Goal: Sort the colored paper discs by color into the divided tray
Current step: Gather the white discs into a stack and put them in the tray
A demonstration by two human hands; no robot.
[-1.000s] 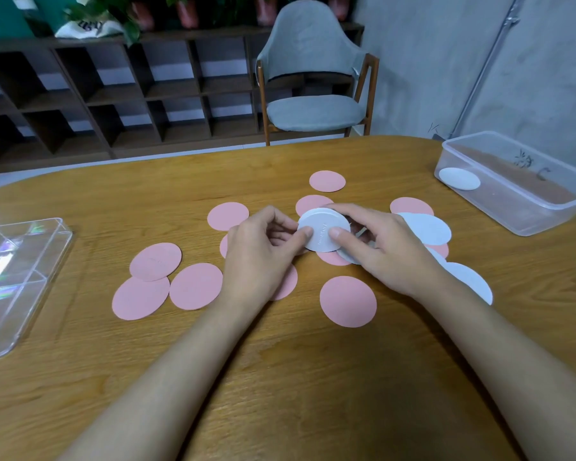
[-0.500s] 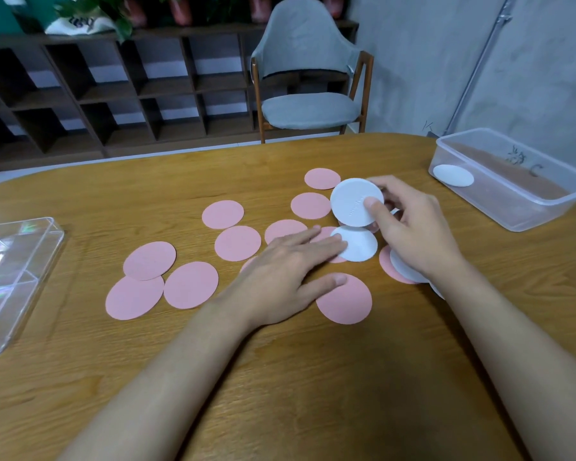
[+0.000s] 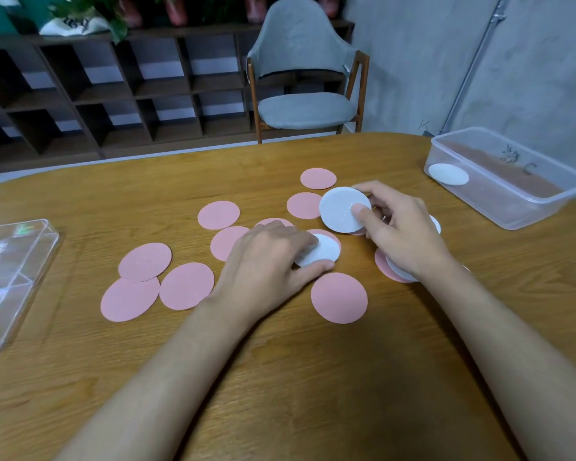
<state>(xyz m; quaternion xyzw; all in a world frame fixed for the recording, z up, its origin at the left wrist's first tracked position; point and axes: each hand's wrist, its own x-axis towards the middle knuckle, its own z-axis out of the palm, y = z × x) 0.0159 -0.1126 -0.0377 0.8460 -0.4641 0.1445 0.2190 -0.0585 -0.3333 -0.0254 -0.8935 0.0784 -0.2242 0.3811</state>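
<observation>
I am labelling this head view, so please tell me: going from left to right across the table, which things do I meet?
Clear divided plastic tray → cluster of pink paper discs → left hand → white disc held up by right hand → clear plastic box holding one white disc.

Pink discs [image 3: 339, 297] scattered flat; white disc [image 3: 344, 209] lifted, tilted.
</observation>
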